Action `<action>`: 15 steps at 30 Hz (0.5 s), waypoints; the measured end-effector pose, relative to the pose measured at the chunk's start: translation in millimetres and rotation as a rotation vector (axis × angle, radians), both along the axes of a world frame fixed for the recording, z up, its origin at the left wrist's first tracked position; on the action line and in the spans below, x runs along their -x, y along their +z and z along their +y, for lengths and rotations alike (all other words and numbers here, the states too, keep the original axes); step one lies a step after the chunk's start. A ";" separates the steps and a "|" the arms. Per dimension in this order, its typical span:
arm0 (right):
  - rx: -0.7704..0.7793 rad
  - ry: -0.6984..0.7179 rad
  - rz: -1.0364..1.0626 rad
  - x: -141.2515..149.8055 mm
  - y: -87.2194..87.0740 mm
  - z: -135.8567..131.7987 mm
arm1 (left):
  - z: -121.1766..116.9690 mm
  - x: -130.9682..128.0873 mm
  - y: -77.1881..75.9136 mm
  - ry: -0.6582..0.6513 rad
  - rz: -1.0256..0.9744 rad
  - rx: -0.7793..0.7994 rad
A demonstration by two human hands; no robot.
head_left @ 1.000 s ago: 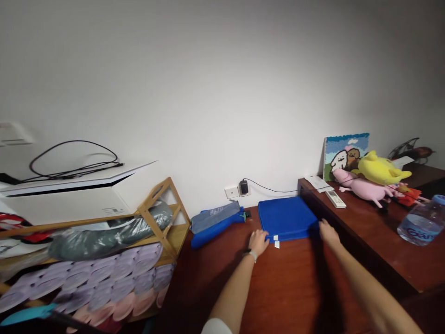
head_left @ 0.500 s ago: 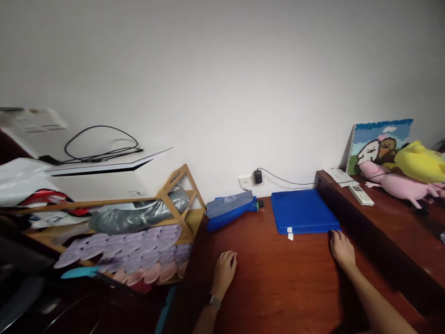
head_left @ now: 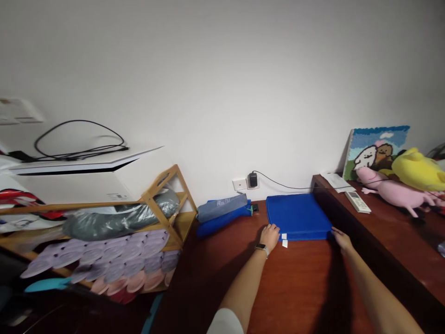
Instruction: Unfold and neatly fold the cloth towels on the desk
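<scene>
Both open grips, my left grip and my right grip, are resting lightly at the front edge of the blue cushion lying flat on the wooden counter, spaced wide for evenness, holding nothing.

1. Left hand reaches forward, back uppermost, with the bare left forearm slanting up from the lower middle.
2. Right hand sits level with it, well apart (its fingers too small to read), the right forearm angling in from the lower right.
</scene>
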State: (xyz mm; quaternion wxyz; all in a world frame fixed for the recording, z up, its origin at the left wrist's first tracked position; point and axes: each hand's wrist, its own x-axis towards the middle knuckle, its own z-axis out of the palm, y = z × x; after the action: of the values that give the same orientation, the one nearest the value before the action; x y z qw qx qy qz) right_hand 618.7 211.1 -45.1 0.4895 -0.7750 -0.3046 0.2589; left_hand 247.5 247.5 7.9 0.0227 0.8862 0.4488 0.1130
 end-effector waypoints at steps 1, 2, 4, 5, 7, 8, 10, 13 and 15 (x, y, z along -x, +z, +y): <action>-0.012 -0.001 0.006 2.6 -4.2 0.0 | 5.9 -4.2 -1.5 0.000 0.021 -0.001; -0.025 -0.001 0.010 4.9 -8.1 -0.4 | 10.4 -6.9 -2.9 -0.003 0.043 -0.002; -0.055 -0.001 0.017 8.2 -13.7 -1.4 | 15.7 -9.6 -5.0 -0.021 0.084 -0.011; -0.068 0.000 0.020 9.2 -14.9 -1.5 | 16.7 -10.1 -5.6 -0.034 0.102 -0.019; -0.091 0.005 0.025 9.9 -13.4 -0.2 | 16.0 -10.1 -5.0 -0.058 0.128 -0.041; -0.101 0.009 0.028 9.7 -10.7 1.5 | 15.1 -10.1 -3.7 -0.069 0.135 -0.056; -0.128 0.019 0.028 8.4 -1.5 7.6 | 13.9 -10.4 1.9 -0.088 0.136 -0.089; -0.198 0.042 0.012 5.1 18.5 20.7 | 17.5 -11.3 17.4 -0.100 0.117 -0.146; -0.268 0.068 0.000 2.3 32.0 28.0 | 22.9 -10.9 30.3 -0.097 0.097 -0.183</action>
State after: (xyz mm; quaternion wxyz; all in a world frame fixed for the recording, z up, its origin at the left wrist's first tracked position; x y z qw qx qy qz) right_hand 616.4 239.2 -13.1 0.5795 -0.6919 -0.3625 0.2324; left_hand 258.4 270.4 38.2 -0.0745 0.9096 0.3939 0.1094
